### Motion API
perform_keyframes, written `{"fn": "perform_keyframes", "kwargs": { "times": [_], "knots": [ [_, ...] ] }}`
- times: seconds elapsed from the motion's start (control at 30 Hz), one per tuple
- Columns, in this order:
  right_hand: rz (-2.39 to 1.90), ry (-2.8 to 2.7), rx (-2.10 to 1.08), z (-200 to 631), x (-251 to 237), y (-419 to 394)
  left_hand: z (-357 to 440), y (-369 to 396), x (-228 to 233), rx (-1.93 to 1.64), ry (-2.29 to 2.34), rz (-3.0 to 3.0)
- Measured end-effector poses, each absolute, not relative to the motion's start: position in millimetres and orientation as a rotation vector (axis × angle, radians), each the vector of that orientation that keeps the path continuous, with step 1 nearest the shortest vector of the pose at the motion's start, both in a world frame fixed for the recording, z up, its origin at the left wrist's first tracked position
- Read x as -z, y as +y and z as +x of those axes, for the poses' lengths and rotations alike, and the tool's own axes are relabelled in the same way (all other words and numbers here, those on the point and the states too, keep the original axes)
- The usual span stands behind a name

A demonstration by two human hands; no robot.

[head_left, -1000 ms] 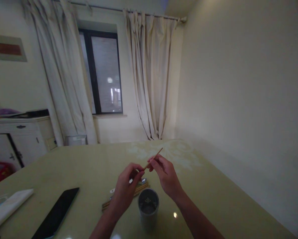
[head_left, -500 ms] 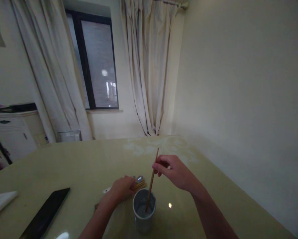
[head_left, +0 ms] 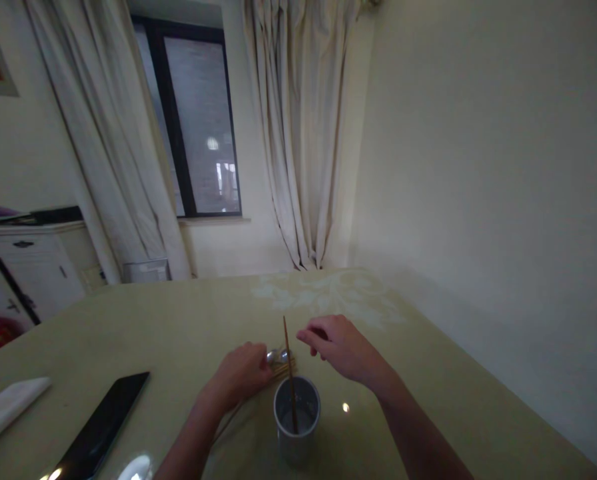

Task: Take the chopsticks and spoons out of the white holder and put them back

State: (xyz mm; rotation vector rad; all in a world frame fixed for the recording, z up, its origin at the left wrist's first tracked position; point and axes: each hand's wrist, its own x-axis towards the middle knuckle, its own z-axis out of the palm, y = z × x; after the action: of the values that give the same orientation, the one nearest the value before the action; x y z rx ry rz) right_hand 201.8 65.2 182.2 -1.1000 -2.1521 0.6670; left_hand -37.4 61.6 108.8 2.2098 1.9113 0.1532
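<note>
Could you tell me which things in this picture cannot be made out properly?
Head view, the only one:
- The pile of chopsticks and a spoon: mostly hidden under the left hand, so their number is unclear.
- What the left hand grips: its fingers are turned away.
- The lower end of the chopstick standing in the cup: lost in the dark inside.
- The phone: its near end is cut off by the bottom edge.
- The right hand holds nothing.

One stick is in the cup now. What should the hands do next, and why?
Probably the left hand should lift another stick from the pile of chopsticks it rests on. One chopstick already stands in the cup, and the right hand hovers open and empty beside it.
</note>
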Motion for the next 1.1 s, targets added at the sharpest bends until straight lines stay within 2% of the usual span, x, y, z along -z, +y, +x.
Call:
{"fn": "perform_keyframes", "kwargs": {
  "times": [0.23, 0.37, 0.57, 0.63, 0.7, 0.8, 1.1],
  "knots": [
    [-0.902, -1.921, -0.839, 189.3, -193.0, 49.4, -50.9, 35.9, -171.6, -1.106, 1.533, 2.063],
    [-0.695, -1.744, -1.005, 184.3, -197.3, 36.7, -22.4, 4.6, -198.1, -1.271, 1.272, 2.145],
    [-0.662, -1.649, -0.956, 207.2, -206.9, 37.7, -30.3, 18.6, -187.4, -1.103, 1.362, 2.135],
    [-0.708, -1.670, -0.910, 218.0, -209.5, 42.5, -41.4, 33.2, -170.1, -0.854, 1.573, 2.168],
    [-0.760, -1.747, -0.898, 225.0, -209.7, 46.9, -47.1, 45.1, -149.6, -0.457, 1.755, 2.200],
    [-0.830, -1.932, -0.933, 224.2, -204.4, 51.4, -43.8, 55.0, -122.2, -0.110, 1.850, 2.194],
    [-1.031, -2.129, -0.854, 198.1, -180.4, 63.4, -39.6, 59.7, -96.5, -0.046, 1.852, 2.192]
  ]
}}
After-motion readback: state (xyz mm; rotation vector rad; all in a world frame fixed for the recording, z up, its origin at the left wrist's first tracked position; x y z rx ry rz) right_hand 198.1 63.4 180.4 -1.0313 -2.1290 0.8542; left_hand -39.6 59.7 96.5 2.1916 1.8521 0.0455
